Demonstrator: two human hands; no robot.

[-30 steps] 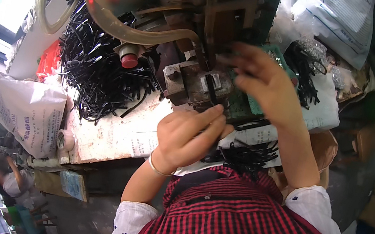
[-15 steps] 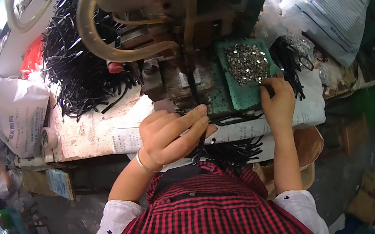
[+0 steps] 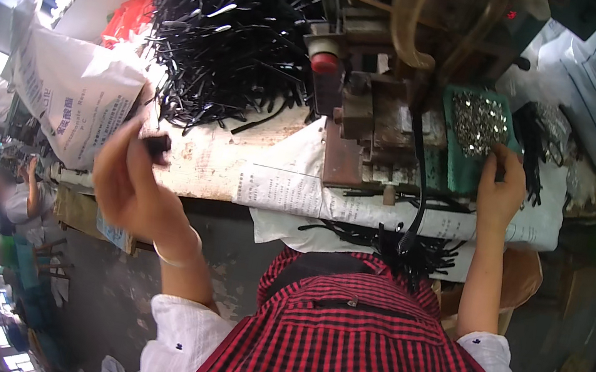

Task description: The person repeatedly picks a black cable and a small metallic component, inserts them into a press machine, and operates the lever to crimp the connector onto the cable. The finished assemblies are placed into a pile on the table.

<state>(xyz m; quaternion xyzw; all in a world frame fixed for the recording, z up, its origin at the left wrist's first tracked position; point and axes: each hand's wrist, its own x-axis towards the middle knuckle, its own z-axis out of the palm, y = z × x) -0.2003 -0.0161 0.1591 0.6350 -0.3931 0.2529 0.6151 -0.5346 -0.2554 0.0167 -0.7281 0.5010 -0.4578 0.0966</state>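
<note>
My left hand (image 3: 138, 188), blurred, is raised at the left over the bench edge. Its thumb and fingers close on a small dark piece (image 3: 157, 146), whose full shape I cannot make out. At the green tray (image 3: 462, 182) on the right, my right hand (image 3: 504, 189) has its fingertips pinched together against the small shiny metal pieces (image 3: 479, 125). Whether a piece is between those fingers is hidden. Between my hands stands a bench machine (image 3: 394, 123). A long black strip (image 3: 422, 171) runs down from its middle past the bench's front edge.
A large heap of slim black strips (image 3: 235, 44) covers the bench's back left. More black strips (image 3: 412, 255) lie near my lap. White sacks (image 3: 79, 93) stand at the left, with a plastic bag (image 3: 593, 92) at the back right. Another person (image 3: 27, 198) sits far left.
My left hand has moved from the machine's front far to the left, now with a dark piece in it. My right hand stays at the tray. The whole view has swung leftward.
</note>
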